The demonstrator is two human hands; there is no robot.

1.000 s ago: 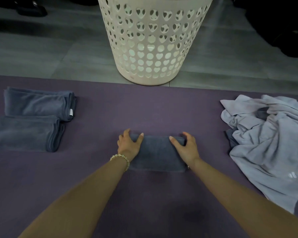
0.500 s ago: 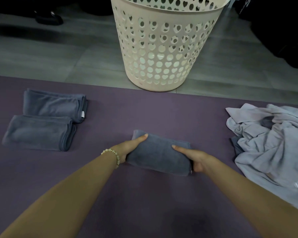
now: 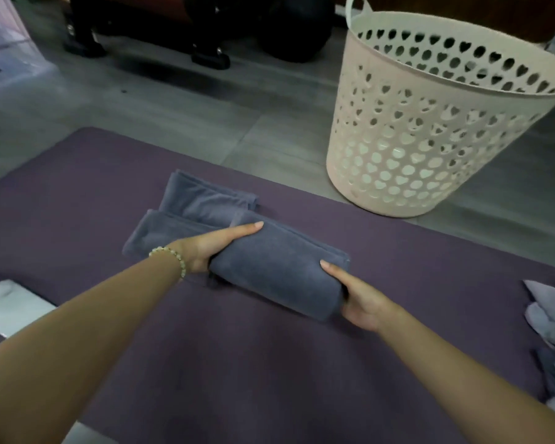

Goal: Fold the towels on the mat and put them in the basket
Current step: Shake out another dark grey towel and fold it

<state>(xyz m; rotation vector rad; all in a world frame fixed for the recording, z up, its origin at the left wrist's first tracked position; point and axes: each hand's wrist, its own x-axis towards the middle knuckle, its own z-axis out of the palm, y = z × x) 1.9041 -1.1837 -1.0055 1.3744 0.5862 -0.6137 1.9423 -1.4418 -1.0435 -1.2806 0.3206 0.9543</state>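
A folded grey-blue towel point(image 3: 279, 267) is held just above the purple mat point(image 3: 269, 373). My left hand point(image 3: 212, 248) grips its left end, thumb on top and fingers underneath. At the right end my right hand point(image 3: 362, 302) grips it the same way. Two more folded grey-blue towels lie side by side on the mat right behind it, one further back point(image 3: 205, 201) and one nearer point(image 3: 160, 229); the held towel overlaps their right ends. The cream basket point(image 3: 429, 129) with heart-shaped holes stands on the floor beyond the mat, to the right.
A crumpled heap of pale lilac towels point(image 3: 551, 318) lies at the mat's right edge. A white object point(image 3: 10, 306) sits at the left border. Dark furniture legs point(image 3: 208, 56) stand on the grey floor behind.
Both hands have picked the folded towel up off the mat and carried it left to the two folded towels. The view has swung left, so the basket now stands at the right.
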